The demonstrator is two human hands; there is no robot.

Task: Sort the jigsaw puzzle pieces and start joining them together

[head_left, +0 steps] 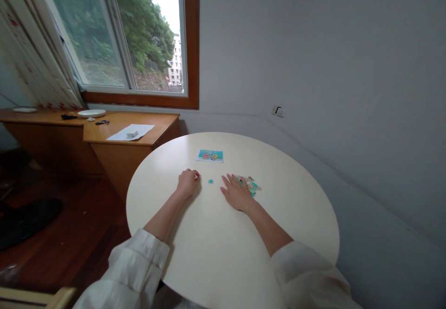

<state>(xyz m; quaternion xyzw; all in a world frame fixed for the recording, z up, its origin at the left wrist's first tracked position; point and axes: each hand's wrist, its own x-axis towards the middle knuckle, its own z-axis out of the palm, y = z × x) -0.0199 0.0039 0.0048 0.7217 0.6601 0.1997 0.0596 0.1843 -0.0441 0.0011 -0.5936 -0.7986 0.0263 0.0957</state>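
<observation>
My right hand [239, 193] lies palm down with its fingers spread, partly covering a pile of loose jigsaw puzzle pieces [250, 185] in teal, grey and cream. A single teal puzzle piece [211, 181] rests apart from the pile, between my two hands. To its left, my left hand [188, 183] is closed on the tabletop with its fingers curled together; whatever they hold, if anything, is hidden. Beyond the hands is a small picture card [210, 155] with colourful cartoon figures on a blue ground.
The pieces and card are on a round white table [223, 248]. Behind it at left stands a wooden desk [163, 124] with a paper sheet [142, 130], a small white block and a white plate [92, 113]. A wall with a socket [279, 112] borders the right side.
</observation>
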